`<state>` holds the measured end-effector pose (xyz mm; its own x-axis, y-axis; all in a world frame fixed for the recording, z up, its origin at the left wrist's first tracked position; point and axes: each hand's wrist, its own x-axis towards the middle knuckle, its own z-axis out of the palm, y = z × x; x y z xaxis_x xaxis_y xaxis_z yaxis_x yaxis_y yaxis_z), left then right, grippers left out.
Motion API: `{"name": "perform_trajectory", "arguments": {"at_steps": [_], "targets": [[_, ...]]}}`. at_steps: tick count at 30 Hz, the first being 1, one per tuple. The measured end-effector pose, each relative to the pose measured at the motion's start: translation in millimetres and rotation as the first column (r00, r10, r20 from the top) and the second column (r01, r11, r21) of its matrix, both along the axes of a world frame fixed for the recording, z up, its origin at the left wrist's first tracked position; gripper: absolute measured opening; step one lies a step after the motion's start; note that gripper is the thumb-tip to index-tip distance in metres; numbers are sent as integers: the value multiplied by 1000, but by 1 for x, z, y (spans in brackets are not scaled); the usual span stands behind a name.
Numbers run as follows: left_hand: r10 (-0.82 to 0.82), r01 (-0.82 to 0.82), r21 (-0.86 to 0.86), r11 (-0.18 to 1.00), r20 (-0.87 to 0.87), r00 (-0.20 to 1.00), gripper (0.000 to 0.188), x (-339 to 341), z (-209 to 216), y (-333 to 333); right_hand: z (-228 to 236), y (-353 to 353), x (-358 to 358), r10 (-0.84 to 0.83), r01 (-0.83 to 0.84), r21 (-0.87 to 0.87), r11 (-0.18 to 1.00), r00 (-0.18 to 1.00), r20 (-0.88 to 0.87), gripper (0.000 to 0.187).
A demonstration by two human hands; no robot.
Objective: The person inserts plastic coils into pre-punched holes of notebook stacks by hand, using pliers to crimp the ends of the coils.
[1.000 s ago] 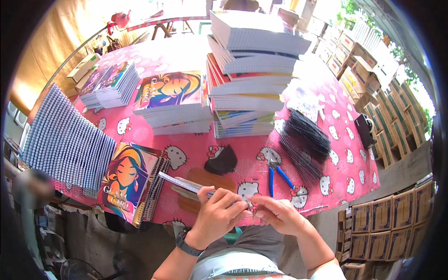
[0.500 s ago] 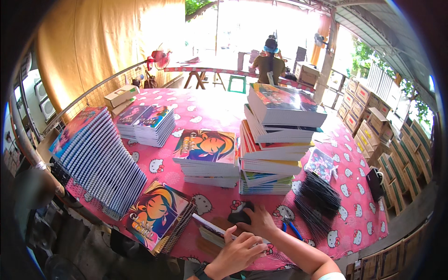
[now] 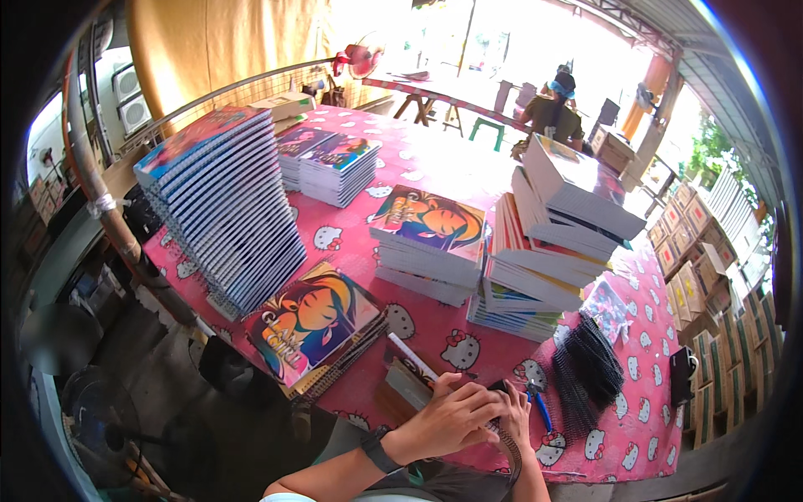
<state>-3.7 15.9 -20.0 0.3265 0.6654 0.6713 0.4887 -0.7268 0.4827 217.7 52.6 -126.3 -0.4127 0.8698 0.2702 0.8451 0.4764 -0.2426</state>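
My left hand point(image 3: 456, 417), with a dark band at the wrist, is closed on a book point(image 3: 411, 368) tilted up on its edge at the table's front. A dark spiral coil point(image 3: 510, 448) hangs from the near end of the book by my right wrist. My right hand point(image 3: 516, 414) meets the left at the spine, fingers curled round a small black object point(image 3: 500, 386) mostly hidden by the hands; its kind does not show. Blue-handled pliers point(image 3: 544, 410) lie just right of my right hand. Beyond them is a heap of black binding coils point(image 3: 585, 368).
Bound books point(image 3: 318, 326) lie left of my hands, beside a tall leaning stack point(image 3: 230, 217). Unbound stacks point(image 3: 431, 243) and a taller, uneven pile point(image 3: 544, 251) stand ahead on the pink table cover point(image 3: 418, 335). A person point(image 3: 556, 109) sits far off; cartons point(image 3: 698, 243) line the right.
My right hand has lifted the black object off the table and drawn it back to the book beside my left hand. The view has swung left, shifting the scene rightward.
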Motion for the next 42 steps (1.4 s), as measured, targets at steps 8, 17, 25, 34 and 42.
{"name": "perform_trajectory", "arguments": {"at_steps": [8, 17, 25, 34, 42], "targets": [[-2, 2, 9, 1000, -26, 1000, 26, -6, 4, -3, 18, -20, 2, -244, -246, -410, 878, 507, -827, 56], [188, -197, -98, 975, -93, 978, 38, -41, 2, 0, 116, -22, -22, -10, -484, -372, 792, 599, -801, 62], [152, -151, -150, 977, -6, 988, 51, -34, 3, 5, 132, 2, -14, 69, -365, -468, 805, 841, -537, 66], [153, -141, -192, 971, 49, 987, 68, -40, 2, -1, 138, 0, -30, 9, -534, -449, 716, 650, -760, 48], [513, -493, -148, 857, 167, 842, 108, -46, 1, 8, 123, 5, -27, -54, -425, -457, 782, 683, -728, 56]]}}
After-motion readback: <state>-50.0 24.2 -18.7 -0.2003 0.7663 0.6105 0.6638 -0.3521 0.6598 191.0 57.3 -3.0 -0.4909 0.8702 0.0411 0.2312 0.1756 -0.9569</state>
